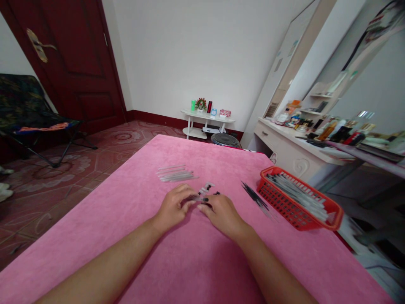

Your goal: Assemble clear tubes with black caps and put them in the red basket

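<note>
Fingers of the left hand (174,207) and right hand (224,216) pinch a small black-tipped piece (205,199) over a pink-covered bench (196,257), where an uneven grip could drop it among loose parts (207,187) just beyond.

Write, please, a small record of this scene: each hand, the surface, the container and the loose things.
Left hand: holding a slim translucent plastic piece
Right hand: at that piece's black end; grip unclear
Surface: pink cloth-covered table
Container: red rectangular plastic basket at right, holding slim pale sticks
Near basket: slim black sticks
Beyond left hand: slim translucent grey sticks, side by side
Beyond both hands: small black-and-clear plastic parts
</note>
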`<state>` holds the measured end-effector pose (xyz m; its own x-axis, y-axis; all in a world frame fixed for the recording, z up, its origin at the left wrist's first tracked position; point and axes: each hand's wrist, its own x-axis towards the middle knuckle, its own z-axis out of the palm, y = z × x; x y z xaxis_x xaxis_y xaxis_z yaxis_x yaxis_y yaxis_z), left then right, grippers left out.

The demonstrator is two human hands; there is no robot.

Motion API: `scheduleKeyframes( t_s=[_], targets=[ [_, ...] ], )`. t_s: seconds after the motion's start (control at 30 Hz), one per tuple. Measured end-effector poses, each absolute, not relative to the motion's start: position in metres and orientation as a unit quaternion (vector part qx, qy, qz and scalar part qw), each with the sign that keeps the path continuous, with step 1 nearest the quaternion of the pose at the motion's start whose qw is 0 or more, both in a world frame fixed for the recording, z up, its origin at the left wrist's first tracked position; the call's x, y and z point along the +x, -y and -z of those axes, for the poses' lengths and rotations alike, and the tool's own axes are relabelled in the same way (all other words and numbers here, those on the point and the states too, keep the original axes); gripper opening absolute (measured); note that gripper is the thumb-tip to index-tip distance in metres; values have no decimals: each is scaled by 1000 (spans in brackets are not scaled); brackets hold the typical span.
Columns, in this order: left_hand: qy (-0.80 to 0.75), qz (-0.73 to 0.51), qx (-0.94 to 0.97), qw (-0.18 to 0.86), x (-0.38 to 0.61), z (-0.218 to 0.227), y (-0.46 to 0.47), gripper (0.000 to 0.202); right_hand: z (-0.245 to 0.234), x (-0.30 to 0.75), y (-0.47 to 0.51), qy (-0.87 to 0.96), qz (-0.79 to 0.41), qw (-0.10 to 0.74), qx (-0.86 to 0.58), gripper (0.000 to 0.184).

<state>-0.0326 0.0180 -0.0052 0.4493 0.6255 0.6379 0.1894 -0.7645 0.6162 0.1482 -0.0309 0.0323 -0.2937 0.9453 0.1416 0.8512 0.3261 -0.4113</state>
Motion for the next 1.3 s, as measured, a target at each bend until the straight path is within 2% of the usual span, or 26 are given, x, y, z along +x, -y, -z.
scheduleKeyframes(
  t_s=[1.3],
  targets=[
    [-241,-443,831,235,-32,6,-18,15,-29,149,30,806,-100,163,-560,19]
  ],
)
